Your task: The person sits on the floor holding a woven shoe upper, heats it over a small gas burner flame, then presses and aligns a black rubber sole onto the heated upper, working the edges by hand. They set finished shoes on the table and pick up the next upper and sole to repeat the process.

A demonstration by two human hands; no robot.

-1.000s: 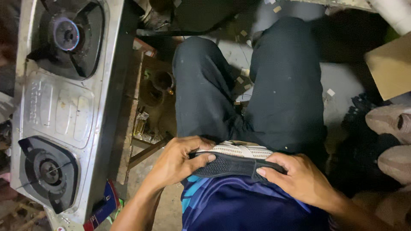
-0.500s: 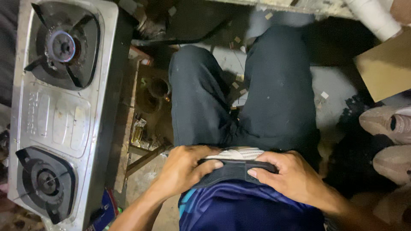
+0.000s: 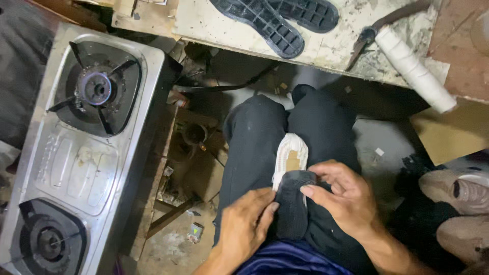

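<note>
Left hand (image 3: 247, 224), at 7 o'clock: fingers curled, gripping dark shoe upper (image 3: 293, 203). Right hand (image 3: 341, 198), at 4 o'clock: pinching its edge; white sole (image 3: 289, 159) at 12 o'clock

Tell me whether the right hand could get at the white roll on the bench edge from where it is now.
Probably yes. The right hand is busy pinching the shoe upper in the lap, but nothing stands between it and the white roll, which overhangs the bench edge above the right knee. It would have to let go first.
</note>
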